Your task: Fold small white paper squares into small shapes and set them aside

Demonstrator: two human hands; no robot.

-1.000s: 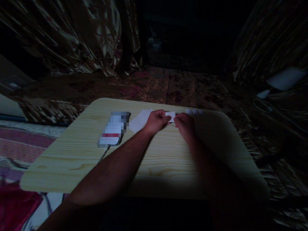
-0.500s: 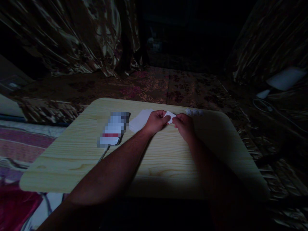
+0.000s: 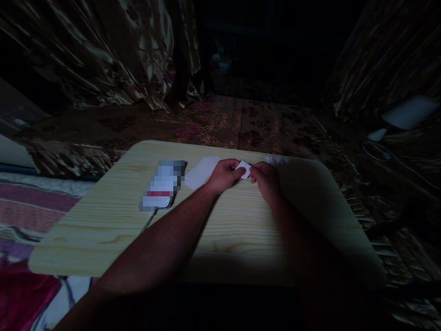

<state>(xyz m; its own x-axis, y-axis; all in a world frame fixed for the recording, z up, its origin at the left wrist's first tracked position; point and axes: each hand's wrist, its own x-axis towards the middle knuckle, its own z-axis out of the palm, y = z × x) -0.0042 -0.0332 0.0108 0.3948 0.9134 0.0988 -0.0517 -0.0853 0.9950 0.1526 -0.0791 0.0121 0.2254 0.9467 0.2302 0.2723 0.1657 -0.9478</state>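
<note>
A small folded piece of white paper is held between my two hands, just above the far half of the wooden table. My left hand pinches its left side, thumb lying on top. On the opposite edge, the fingers of my right hand are closed. Beside my left wrist lie white paper sheets, partly overlapped by that hand. Several small folded white paper pieces sit beyond my right hand, near the table's far edge.
A phone-like device, its screen blurred out, rests left of the sheets with a cable running toward me. Patterned curtains hang behind the table. At the far right stands a white lamp. The room is dim.
The folded paper has turned slightly and shifted a little to the right between my fingers. My right hand has moved slightly to the right; the other things lie as before.
</note>
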